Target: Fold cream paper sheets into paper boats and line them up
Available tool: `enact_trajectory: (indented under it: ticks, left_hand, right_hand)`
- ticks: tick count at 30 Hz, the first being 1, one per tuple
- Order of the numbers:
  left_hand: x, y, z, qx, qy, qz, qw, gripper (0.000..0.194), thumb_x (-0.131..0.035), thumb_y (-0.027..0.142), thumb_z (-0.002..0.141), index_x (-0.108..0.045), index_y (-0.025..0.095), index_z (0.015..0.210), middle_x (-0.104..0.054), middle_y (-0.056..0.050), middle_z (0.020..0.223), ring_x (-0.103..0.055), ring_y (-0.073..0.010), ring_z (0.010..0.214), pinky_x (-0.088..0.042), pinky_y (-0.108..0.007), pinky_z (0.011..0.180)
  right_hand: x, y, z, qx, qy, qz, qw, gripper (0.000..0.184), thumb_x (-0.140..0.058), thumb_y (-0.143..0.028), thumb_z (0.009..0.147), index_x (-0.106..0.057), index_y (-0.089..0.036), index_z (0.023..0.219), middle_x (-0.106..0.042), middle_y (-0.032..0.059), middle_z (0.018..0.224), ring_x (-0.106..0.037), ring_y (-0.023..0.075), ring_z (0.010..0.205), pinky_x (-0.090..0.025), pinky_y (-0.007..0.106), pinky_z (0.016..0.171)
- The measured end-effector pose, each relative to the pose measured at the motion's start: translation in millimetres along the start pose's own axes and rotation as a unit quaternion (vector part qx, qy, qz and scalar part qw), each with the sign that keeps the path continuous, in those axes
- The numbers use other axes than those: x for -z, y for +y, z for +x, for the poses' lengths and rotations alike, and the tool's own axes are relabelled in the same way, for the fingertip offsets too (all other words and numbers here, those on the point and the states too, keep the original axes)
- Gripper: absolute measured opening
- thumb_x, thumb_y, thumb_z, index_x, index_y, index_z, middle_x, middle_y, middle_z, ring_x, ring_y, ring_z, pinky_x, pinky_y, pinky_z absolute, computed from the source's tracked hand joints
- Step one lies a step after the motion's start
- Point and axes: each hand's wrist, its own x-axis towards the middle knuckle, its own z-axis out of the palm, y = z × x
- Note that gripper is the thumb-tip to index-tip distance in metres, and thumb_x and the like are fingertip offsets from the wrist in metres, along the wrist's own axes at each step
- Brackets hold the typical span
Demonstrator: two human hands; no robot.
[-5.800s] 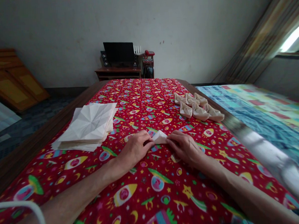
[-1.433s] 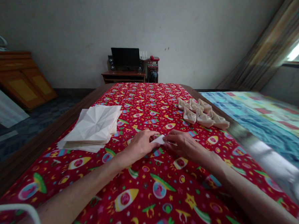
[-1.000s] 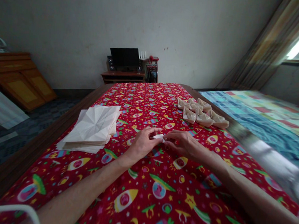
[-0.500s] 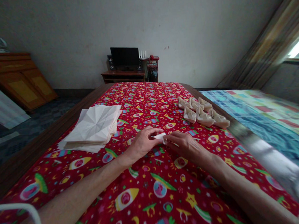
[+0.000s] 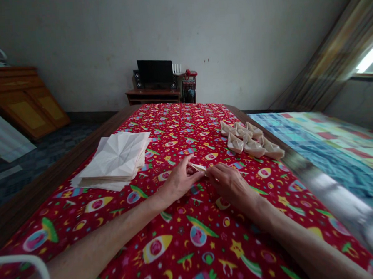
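Note:
A small piece of folded white paper (image 5: pixel 198 167) is held between my two hands over the middle of the table. My left hand (image 5: pixel 179 177) pinches it from the left, thumb below and index finger raised behind. From the other side, the fingertips of my right hand (image 5: pixel 228 180) close on its right end. Parts of the paper are hidden by the fingers. To the left lies a stack of creased paper squares (image 5: pixel 115 155). Several folded paper boats (image 5: pixel 252 145) stand in two rows on the right.
A red patterned cloth (image 5: pixel 178 223) covers the long table. A white curved bar (image 5: pixel 27 258) shows at the lower left. Beyond the far end are a monitor (image 5: pixel 154 71) and a desk (image 5: pixel 153 95). A bed (image 5: pixel 324 149) adjoins the right side.
The folded paper has turned and looks narrower. My left index finger has lifted off it, and the right fingers have curled in more tightly at its right end.

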Motion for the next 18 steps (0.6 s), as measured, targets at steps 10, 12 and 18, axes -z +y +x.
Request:
enact_trajectory:
  ticks: [10,12,18]
  left_hand:
    - [-3.5,25,-11,-0.066,0.02,0.203,0.977,0.016,-0.047,0.027,0.086,-0.055,0.015,0.095,-0.064,-0.006,0.092,-0.061,-0.0194,0.085,-0.049,-0.032,0.078]
    - [-5.1,26,-11,-0.072,0.037,0.225,0.971,0.011,-0.048,0.018,0.083,-0.055,0.016,0.092,-0.063,-0.005,0.089,-0.06,-0.0185,0.082,-0.048,-0.032,0.078]
    - [-6.9,28,-12,-0.129,0.025,0.218,0.967,0.03,-0.045,0.008,0.079,-0.055,0.018,0.105,-0.064,-0.005,0.099,-0.059,-0.0193,0.099,-0.045,-0.033,0.092]
  right_hand:
    - [-4,-19,1,-0.045,0.12,0.085,0.988,0.014,-0.044,-0.021,0.089,-0.05,-0.018,0.077,-0.057,0.0035,0.069,-0.051,0.0131,0.06,-0.036,0.024,0.057]
    - [-5,-21,0,-0.046,0.118,0.121,0.984,0.01,-0.043,-0.022,0.09,-0.049,-0.018,0.083,-0.058,0.0035,0.071,-0.053,0.0125,0.061,-0.038,0.024,0.059]
    - [-5,-18,-1,-0.056,0.112,0.084,0.989,0.021,-0.043,-0.026,0.089,-0.045,-0.015,0.107,-0.063,0.0088,0.083,-0.056,0.0161,0.067,-0.04,0.027,0.062]
